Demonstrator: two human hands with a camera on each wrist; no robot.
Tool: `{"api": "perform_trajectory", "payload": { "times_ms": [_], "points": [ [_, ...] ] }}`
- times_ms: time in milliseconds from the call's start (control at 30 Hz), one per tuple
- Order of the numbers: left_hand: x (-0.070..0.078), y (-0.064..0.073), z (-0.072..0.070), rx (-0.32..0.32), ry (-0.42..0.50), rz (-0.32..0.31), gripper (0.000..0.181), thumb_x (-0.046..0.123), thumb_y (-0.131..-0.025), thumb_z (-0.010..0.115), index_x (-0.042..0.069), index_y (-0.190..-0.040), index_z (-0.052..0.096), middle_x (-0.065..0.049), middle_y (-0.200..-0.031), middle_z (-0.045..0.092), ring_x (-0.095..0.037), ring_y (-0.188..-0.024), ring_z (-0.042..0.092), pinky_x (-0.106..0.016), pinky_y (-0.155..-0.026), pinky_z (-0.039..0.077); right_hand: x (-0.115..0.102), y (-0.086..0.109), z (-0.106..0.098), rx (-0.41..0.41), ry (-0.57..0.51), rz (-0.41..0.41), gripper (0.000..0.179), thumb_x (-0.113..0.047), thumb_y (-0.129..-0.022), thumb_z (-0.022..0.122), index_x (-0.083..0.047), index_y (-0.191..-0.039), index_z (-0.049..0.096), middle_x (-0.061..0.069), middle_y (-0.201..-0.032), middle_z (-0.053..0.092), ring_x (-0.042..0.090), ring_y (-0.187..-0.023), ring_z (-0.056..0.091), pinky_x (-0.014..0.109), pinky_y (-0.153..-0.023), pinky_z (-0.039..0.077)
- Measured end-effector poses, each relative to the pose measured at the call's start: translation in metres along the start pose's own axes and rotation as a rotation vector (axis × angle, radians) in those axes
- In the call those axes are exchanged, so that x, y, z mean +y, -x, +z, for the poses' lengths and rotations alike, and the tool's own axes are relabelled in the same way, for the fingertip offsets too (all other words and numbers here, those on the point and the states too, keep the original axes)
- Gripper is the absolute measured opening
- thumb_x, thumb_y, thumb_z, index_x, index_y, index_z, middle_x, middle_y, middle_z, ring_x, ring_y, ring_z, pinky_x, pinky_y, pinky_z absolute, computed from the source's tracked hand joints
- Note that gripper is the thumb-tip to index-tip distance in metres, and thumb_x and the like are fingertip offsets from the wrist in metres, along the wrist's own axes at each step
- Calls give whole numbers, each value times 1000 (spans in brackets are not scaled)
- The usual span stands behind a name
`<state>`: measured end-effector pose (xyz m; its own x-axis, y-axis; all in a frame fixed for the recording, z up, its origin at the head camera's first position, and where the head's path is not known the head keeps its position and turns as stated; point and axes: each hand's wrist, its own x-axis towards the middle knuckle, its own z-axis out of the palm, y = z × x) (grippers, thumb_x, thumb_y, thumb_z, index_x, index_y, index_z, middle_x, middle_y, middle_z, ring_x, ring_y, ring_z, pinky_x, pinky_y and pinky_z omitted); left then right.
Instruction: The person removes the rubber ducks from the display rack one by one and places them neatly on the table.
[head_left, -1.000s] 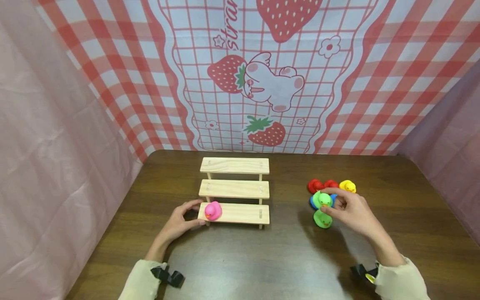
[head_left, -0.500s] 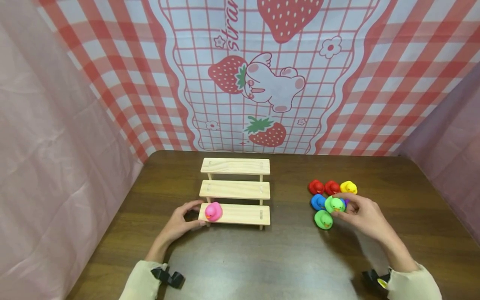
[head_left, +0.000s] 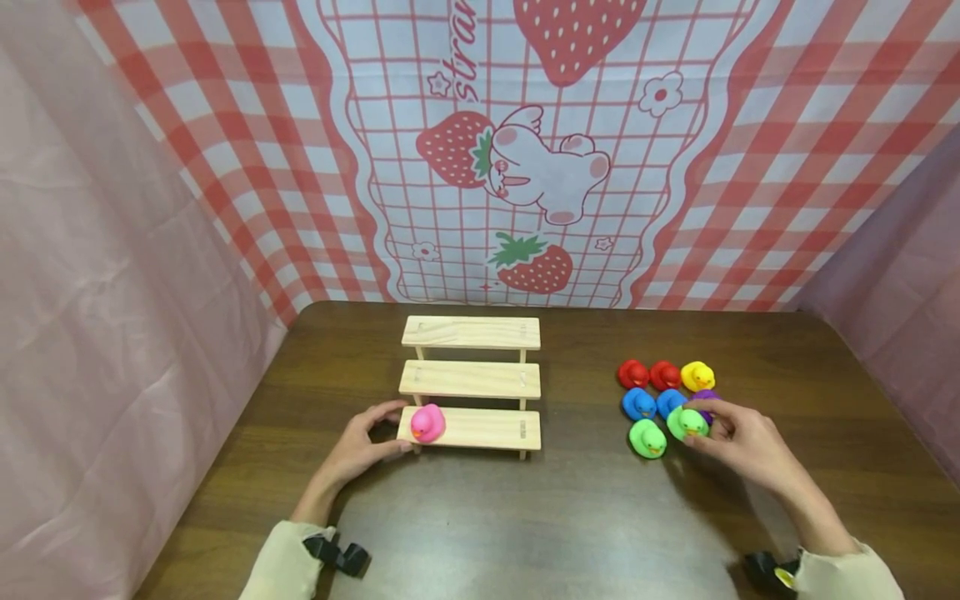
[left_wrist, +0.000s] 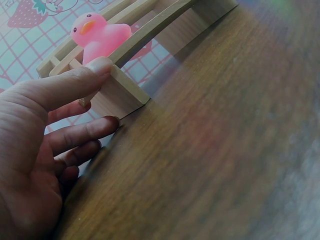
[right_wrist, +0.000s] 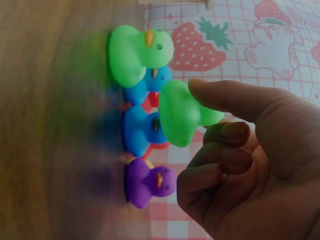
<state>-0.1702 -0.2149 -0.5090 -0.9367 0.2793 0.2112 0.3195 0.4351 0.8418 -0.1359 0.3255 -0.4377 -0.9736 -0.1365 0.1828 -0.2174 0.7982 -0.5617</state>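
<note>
My right hand (head_left: pixel 750 446) pinches a light green rubber duck (head_left: pixel 686 423) between thumb and fingers. In the right wrist view this held duck (right_wrist: pixel 180 114) hangs a little off the table. Beside it stands another green duck (head_left: pixel 647 438), with two blue ducks (head_left: pixel 639 404) and a purple duck (right_wrist: pixel 150 183) just behind. My left hand (head_left: pixel 358 444) holds the left end of the lowest step of a three-step wooden display stand (head_left: pixel 480 427); in the left wrist view the thumb lies at the step's corner. A pink duck (head_left: pixel 427 423) sits on that step's left end.
Two red ducks (head_left: pixel 665 375) and a yellow duck (head_left: pixel 698 376) make the back row of the group on the brown table (head_left: pixel 480 525). A strawberry-print cloth (head_left: pixel 525 167) hangs behind the table, with pink curtains (head_left: pixel 112 333) at both sides.
My right hand has moved right and toward me with the green duck, from above the blue ducks to beside the other green duck. The left hand has stayed at the stand.
</note>
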Motion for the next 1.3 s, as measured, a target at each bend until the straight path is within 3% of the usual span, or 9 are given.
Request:
{"api": "perform_trajectory", "payload": {
  "times_ms": [667,1300],
  "points": [
    [-1,1,-1,-2,-6,-2,58,12,-77,86,4,-130,63,-9,-102,75,-8,-107,60,-35,-104,43,19,8,5,-85,-46,13,40,-16,-80,82,-7,-117,69,-13,-59,42,-2,-52,37,24,-49,31],
    [-1,-1,0,-6,-8,-8,58,12,-77,86,4,-131,63,-9,-103,75,-11,-109,61,-38,-105,43,26,8,14,-71,-69,2,41,-13,-77,84,-9,-114,69,-14,-59,42,-3,-53,38,24,-51,31]
  ]
}}
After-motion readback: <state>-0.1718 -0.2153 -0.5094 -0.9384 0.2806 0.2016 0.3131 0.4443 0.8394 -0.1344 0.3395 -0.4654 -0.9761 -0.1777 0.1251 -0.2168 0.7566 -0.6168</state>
